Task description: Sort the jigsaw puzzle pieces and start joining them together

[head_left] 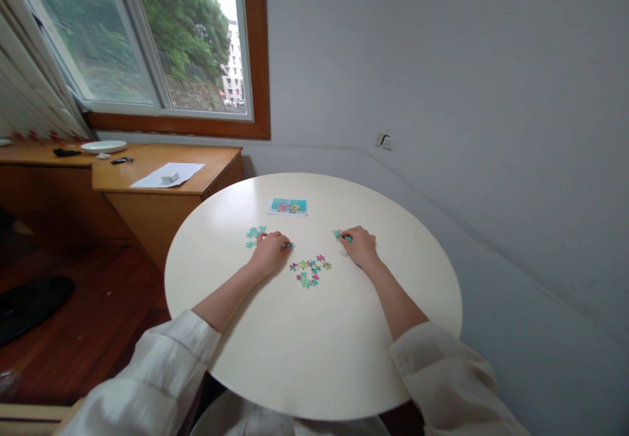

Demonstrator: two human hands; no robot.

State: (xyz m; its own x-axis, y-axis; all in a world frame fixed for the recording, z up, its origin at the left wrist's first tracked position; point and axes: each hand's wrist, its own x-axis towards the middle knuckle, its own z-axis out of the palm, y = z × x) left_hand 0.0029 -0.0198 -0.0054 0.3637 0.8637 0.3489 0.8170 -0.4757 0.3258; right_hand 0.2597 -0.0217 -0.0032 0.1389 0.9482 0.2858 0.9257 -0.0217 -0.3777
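My left hand (pixel 269 254) rests low over the white round table (pixel 275 351), its fingers closed on a small teal jigsaw puzzle piece (pixel 288 246). Just beyond that hand lies a loose group of teal puzzle pieces (pixel 255 233). On the right, my right hand (pixel 360 246) is closed with a puzzle piece (pixel 348 238) at its fingertips, and more pieces (pixel 337 233) lie beside and partly under it. Between the hands, nearer to me, several pink, yellow and green pieces (pixel 309 272) form a cluster. A colourful picture card (pixel 288 207) lies flat farther back.
A wooden desk (pixel 221 167) stands beyond the table on the left, bearing a sheet of paper (pixel 181 172), a small white box (pixel 170 178) and a white plate (pixel 104 146). A wall (pixel 491 128) borders the right side. A dark round base (pixel 34 301) sits on the floor.
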